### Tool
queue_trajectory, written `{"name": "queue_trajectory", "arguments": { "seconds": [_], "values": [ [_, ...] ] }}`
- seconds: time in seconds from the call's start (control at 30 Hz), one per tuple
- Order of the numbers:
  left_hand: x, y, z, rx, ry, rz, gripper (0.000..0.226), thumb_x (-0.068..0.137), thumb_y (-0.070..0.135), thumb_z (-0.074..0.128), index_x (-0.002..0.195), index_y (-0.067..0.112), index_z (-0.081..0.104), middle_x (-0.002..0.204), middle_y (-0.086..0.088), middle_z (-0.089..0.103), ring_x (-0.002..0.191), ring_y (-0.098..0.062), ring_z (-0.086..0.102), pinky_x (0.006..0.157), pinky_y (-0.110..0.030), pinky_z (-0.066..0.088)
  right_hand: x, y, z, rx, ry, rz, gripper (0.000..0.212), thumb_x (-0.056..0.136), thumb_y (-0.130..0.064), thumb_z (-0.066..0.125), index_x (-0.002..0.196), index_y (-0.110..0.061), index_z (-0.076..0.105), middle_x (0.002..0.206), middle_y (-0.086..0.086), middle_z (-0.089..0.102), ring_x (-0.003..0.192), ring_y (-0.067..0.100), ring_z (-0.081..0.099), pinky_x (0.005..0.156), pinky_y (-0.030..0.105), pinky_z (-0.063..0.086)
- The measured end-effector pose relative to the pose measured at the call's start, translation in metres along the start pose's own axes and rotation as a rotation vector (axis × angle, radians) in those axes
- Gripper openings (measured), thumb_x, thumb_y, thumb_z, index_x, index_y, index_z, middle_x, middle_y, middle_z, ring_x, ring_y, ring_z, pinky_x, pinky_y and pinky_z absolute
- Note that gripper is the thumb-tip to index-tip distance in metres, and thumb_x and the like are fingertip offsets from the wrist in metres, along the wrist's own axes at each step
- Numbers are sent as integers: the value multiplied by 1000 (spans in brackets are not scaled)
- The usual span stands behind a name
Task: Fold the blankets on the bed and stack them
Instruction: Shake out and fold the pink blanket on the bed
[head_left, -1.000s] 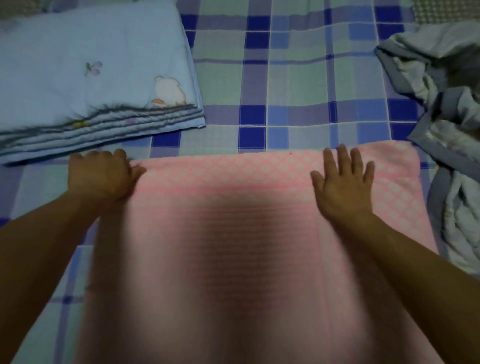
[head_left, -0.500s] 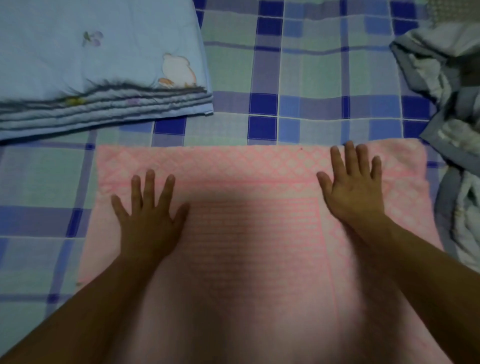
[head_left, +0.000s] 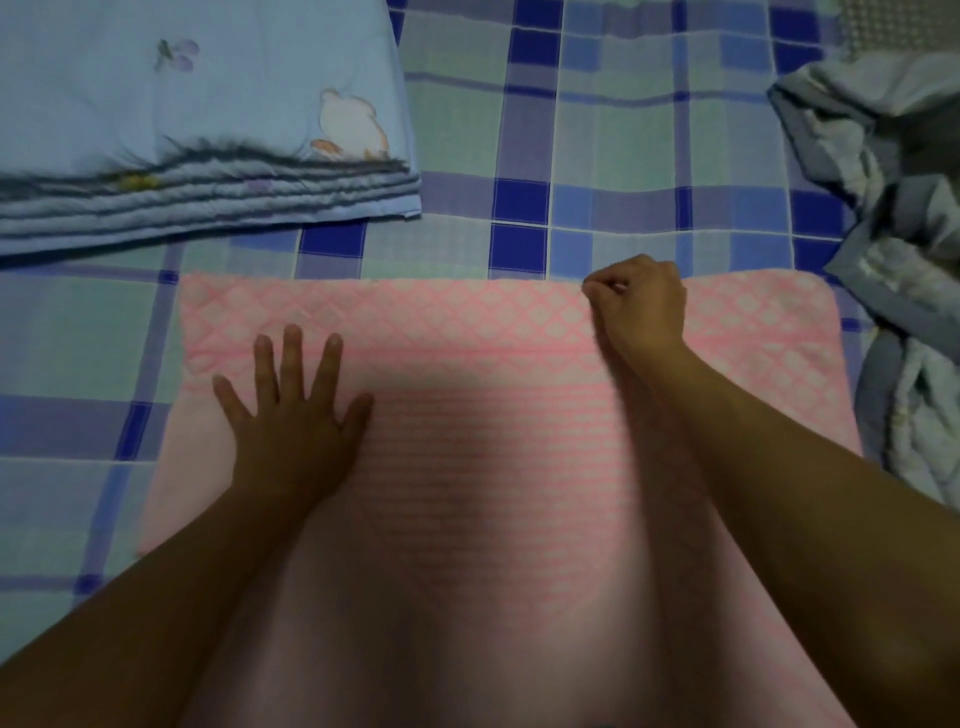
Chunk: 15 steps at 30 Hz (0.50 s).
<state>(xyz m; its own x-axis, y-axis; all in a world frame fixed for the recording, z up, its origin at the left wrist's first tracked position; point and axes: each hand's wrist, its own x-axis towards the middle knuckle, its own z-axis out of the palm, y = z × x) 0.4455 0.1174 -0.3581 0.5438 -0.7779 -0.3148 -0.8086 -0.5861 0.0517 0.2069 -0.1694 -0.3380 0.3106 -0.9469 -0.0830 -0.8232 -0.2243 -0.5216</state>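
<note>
A pink blanket (head_left: 467, 353) with a white diamond pattern lies flat on the bed in front of me. My left hand (head_left: 293, 410) presses flat on its left part with fingers spread. At the blanket's far edge, right of centre, my right hand (head_left: 639, 304) has its fingers curled and pinches the fabric. A folded light-blue blanket (head_left: 197, 119) with a bear print lies at the far left. A crumpled grey-blue blanket (head_left: 893, 249) lies in a heap at the right.
The bed is covered by a blue, green and white checked sheet (head_left: 587, 156), bare between the folded blue blanket and the crumpled heap. My shadow darkens the near part of the pink blanket.
My left hand went from gripping the far left corner to pressing flat on the blanket. My right hand went forward to the far edge and curled its fingers onto the fabric.
</note>
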Motion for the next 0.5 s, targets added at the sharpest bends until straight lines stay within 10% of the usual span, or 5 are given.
{"name": "queue_trajectory", "arguments": {
  "seconds": [0.27,0.4,0.5],
  "values": [
    [0,0,-3,-25,-10,12,73,92,73,1,154,39,-20,164,-6,-22,150,-32,-22,115,-69,-4,12,-3,-9,438,109,302,19,96,-13,51,83,-19,63,91,1,71,84,15,68,85,37,56],
    [-26,-5,-11,-56,20,23,70,96,65,8,158,36,-7,165,-13,-13,151,-37,-15,118,-65,0,-51,-14,-14,118,126,30,26,101,-17,42,82,-12,58,85,5,61,79,20,54,69,31,41],
    [-80,-25,-3,-51,23,-54,67,98,60,16,159,33,7,166,-16,-2,152,-41,-6,119,-64,1,-108,-14,-3,-185,-46,-297,36,106,-31,33,119,-16,63,127,10,61,122,31,51,103,38,37]
  ]
}}
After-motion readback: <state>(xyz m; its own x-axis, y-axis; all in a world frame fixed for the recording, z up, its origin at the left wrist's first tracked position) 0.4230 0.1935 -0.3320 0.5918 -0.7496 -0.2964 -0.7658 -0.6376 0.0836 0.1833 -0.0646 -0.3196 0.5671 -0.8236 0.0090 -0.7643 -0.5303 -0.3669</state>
